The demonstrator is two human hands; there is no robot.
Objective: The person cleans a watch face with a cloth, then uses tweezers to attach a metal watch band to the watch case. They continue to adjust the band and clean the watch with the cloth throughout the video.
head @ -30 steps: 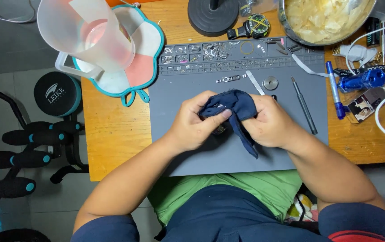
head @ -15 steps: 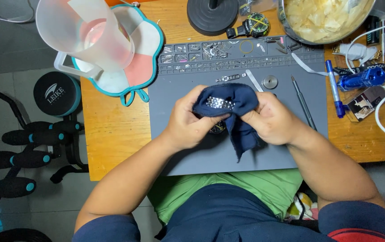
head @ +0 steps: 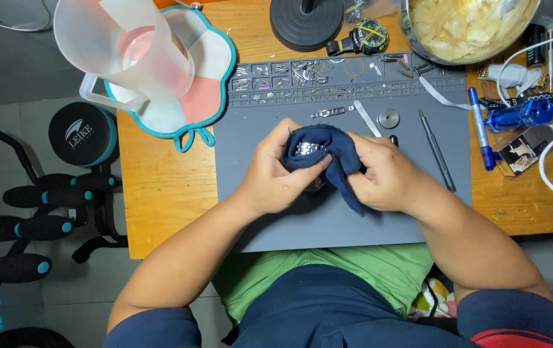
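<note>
My left hand [head: 275,175] and my right hand [head: 385,174] meet over the grey work mat [head: 302,225], both gripping a dark blue cloth [head: 336,154]. A silver metal watch bracelet [head: 307,149] shows through the folds of the cloth, held between my left thumb and fingers. A tail of the cloth hangs down between my hands toward the mat. The rest of the watch is hidden by the cloth and my left fingers.
On the mat lie a loose bracelet piece [head: 328,113], a round metal disc [head: 388,118], a thin tool [head: 436,149] and a tray row of small parts [head: 302,71]. A clear jug [head: 128,51], a steel bowl [head: 470,26], a blue pen [head: 479,129] and cables crowd the wooden table.
The cloth has been pulled back so the silver bracelet shows. My hands have shifted slightly on the cloth while staying over the same part of the mat.
</note>
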